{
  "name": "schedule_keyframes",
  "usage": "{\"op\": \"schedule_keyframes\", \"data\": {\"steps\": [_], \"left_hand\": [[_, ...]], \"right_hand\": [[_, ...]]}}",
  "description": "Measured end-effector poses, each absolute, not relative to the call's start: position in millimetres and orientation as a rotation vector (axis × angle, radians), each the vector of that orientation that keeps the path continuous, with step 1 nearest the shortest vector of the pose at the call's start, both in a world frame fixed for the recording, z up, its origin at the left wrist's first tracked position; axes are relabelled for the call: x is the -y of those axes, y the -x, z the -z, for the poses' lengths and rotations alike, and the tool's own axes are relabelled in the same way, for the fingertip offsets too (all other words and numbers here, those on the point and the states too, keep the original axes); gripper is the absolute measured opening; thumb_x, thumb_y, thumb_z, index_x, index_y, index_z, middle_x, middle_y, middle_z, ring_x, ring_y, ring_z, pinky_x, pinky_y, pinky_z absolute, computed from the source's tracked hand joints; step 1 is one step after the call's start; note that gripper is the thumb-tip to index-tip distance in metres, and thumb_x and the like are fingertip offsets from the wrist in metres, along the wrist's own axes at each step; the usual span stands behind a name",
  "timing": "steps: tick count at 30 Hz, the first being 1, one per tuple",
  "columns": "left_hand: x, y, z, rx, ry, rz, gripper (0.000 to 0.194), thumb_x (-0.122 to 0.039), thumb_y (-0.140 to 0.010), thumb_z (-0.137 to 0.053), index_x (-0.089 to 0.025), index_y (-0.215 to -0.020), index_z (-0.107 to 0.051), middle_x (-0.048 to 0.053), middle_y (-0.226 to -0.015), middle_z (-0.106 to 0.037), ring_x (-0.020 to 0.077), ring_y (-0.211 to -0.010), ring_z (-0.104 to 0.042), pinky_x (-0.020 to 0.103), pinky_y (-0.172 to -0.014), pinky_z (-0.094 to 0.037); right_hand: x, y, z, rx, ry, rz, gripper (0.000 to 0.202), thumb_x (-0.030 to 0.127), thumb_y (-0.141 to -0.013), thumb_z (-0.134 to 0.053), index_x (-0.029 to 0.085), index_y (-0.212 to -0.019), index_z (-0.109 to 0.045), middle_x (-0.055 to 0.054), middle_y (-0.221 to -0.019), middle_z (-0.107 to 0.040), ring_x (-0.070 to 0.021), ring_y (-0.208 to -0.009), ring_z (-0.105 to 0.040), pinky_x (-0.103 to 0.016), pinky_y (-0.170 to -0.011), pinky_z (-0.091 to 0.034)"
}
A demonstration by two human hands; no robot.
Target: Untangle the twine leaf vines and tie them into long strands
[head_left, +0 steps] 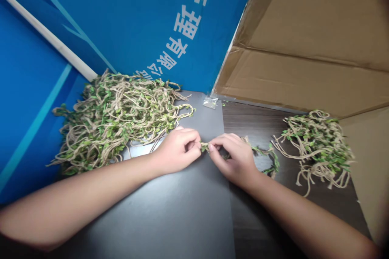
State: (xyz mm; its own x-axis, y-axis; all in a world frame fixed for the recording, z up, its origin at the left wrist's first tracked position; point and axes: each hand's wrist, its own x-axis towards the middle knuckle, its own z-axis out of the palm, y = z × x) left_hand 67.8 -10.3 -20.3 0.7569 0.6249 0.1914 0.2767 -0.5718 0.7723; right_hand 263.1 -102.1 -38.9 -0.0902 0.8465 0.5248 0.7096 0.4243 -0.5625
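Note:
Between my two hands runs a braided twine cord with green leaves [274,161], its far part curling over the table to the right. My left hand [179,149] pinches the cord's near part, fingers closed. Just right of it, my right hand [232,156] is closed on the same cord with thumb and fingertips. Only a short length shows in the gap between the hands. Behind my left hand lies a large heap of similar leafy twine cords [121,117]. A smaller pile of leafy cords [319,145] with loose twine ends sits to the right.
A grey board [182,210] and a dark wood-grain surface [252,218] lie under my hands. A cardboard panel [304,28] stands at the back right. Blue printed panels [121,16] rise behind, with a white pole [51,36]. A small clear plastic bag [210,102] lies by the corner.

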Motion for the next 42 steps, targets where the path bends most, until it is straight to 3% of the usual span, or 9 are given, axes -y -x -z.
{"op": "schedule_keyframes", "data": {"steps": [5, 9, 12, 17, 24, 29, 32, 35, 42], "left_hand": [[10, -67, 19, -0.7, -2.165, -0.586, 0.015, -0.015, -0.085, -0.056, -0.016, -0.071, -0.059, -0.005, -0.066, -0.055, 0.0106, -0.064, -0.049, 0.027, -0.071, -0.033], [10, -68, 20, -0.695, -2.162, -0.585, 0.013, -0.015, -0.084, -0.056, -0.016, -0.071, -0.058, -0.005, -0.065, -0.053, 0.0104, -0.064, -0.048, 0.027, -0.071, -0.033], [10, -69, 20, -0.698, -2.17, -0.593, 0.014, -0.016, -0.085, -0.055, -0.016, -0.071, -0.057, -0.005, -0.064, -0.052, 0.0101, -0.063, -0.047, 0.027, -0.07, -0.034], [10, -69, 20, -0.708, -2.162, -0.613, 0.015, -0.016, -0.085, -0.056, -0.015, -0.07, -0.056, -0.005, -0.063, -0.051, 0.0097, -0.062, -0.046, 0.025, -0.068, -0.033], [10, -69, 19, -0.711, -2.146, -0.638, 0.015, -0.016, -0.085, -0.054, -0.015, -0.07, -0.057, -0.005, -0.063, -0.052, 0.0098, -0.061, -0.047, 0.024, -0.066, -0.034], [9, -69, 20, -0.697, -2.142, -0.635, 0.012, -0.014, -0.083, -0.055, -0.015, -0.07, -0.057, -0.005, -0.063, -0.052, 0.0093, -0.062, -0.047, 0.024, -0.066, -0.034], [10, -70, 20, -0.698, -2.151, -0.633, 0.013, -0.014, -0.084, -0.055, -0.015, -0.071, -0.058, -0.006, -0.063, -0.051, 0.009, -0.061, -0.047, 0.024, -0.067, -0.034], [10, -70, 19, -0.699, -2.16, -0.634, 0.014, -0.014, -0.084, -0.056, -0.015, -0.07, -0.057, -0.006, -0.063, -0.051, 0.0088, -0.061, -0.046, 0.024, -0.067, -0.033], [8, -68, 20, -0.691, -2.146, -0.628, 0.013, -0.013, -0.083, -0.055, -0.015, -0.07, -0.058, -0.005, -0.065, -0.053, 0.009, -0.062, -0.047, 0.023, -0.066, -0.034]], "right_hand": [[101, -264, 40, 1.783, 1.339, -0.279, 0.007, 0.016, -0.096, -0.064, 0.021, -0.101, -0.064, 0.0, -0.085, -0.07, -0.0125, -0.074, -0.065, -0.029, -0.073, -0.049], [99, -265, 45, 1.903, 1.262, -0.25, 0.026, 0.016, -0.098, -0.065, 0.023, -0.122, -0.063, -0.003, -0.105, -0.074, -0.0155, -0.093, -0.07, -0.031, -0.085, -0.052], [97, -266, 46, 1.93, 1.224, -0.318, 0.019, 0.016, -0.1, -0.063, 0.024, -0.117, -0.066, -0.003, -0.108, -0.074, -0.016, -0.099, -0.07, -0.032, -0.089, -0.053], [95, -267, 42, 1.799, 1.248, -0.461, 0.008, 0.016, -0.101, -0.06, 0.022, -0.105, -0.064, -0.002, -0.099, -0.071, -0.0137, -0.092, -0.067, -0.027, -0.083, -0.053], [97, -269, 44, 1.737, 1.315, -0.417, 0.011, 0.016, -0.101, -0.057, 0.023, -0.108, -0.06, -0.002, -0.097, -0.07, -0.0142, -0.085, -0.066, -0.027, -0.077, -0.052], [97, -267, 43, 1.855, 1.247, -0.379, 0.029, 0.018, -0.099, -0.063, 0.024, -0.127, -0.06, -0.005, -0.113, -0.072, -0.0166, -0.101, -0.067, -0.032, -0.092, -0.054], [95, -266, 42, 1.889, 1.209, -0.375, 0.02, 0.016, -0.099, -0.063, 0.024, -0.118, -0.064, -0.006, -0.115, -0.071, -0.0172, -0.109, -0.067, -0.034, -0.098, -0.053], [95, -266, 41, 1.825, 1.224, -0.391, 0.011, 0.015, -0.099, -0.062, 0.023, -0.106, -0.064, -0.005, -0.107, -0.071, -0.0162, -0.103, -0.067, -0.032, -0.093, -0.054], [96, -267, 37, 1.667, 1.303, -0.387, 0.009, 0.015, -0.1, -0.056, 0.022, -0.103, -0.06, -0.004, -0.098, -0.069, -0.0143, -0.089, -0.067, -0.028, -0.078, -0.054]]}}
